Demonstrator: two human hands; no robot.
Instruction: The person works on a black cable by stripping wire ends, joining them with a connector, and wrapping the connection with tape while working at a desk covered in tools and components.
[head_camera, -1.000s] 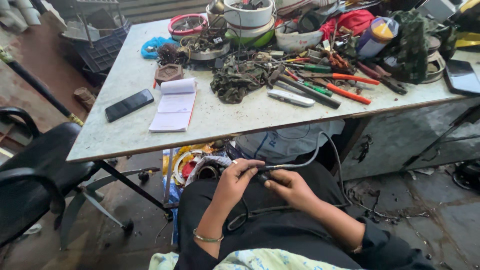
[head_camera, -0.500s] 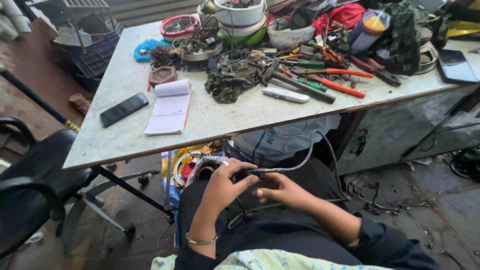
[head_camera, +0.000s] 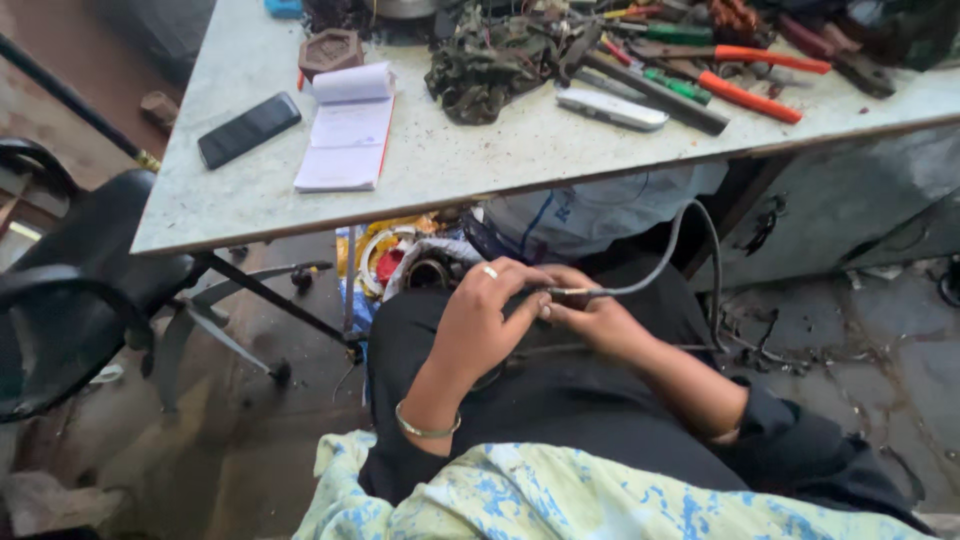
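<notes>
Both my hands meet over my lap, below the table's front edge. My left hand (head_camera: 482, 318), with a ring and a thin bangle at the wrist, pinches the end of a grey cable (head_camera: 668, 254). My right hand (head_camera: 590, 318) grips the same cable end from the other side, fingers closed around it. The cable loops up toward the table's underside and drops down at my right. My lap is covered in black cloth (head_camera: 560, 400).
A pale marble-topped table (head_camera: 480, 165) carries a black phone (head_camera: 249, 129), a white notepad (head_camera: 348, 128), a silver remote-like device (head_camera: 612, 108), a dark tangle of parts (head_camera: 488, 66) and several red- and green-handled tools (head_camera: 748, 96). A black office chair (head_camera: 70, 300) stands at my left. Bags and wire coils lie under the table.
The view has dropped and closed in on my hands and the table's front. My hands stay together on the cable end, fingers shifting slightly.
</notes>
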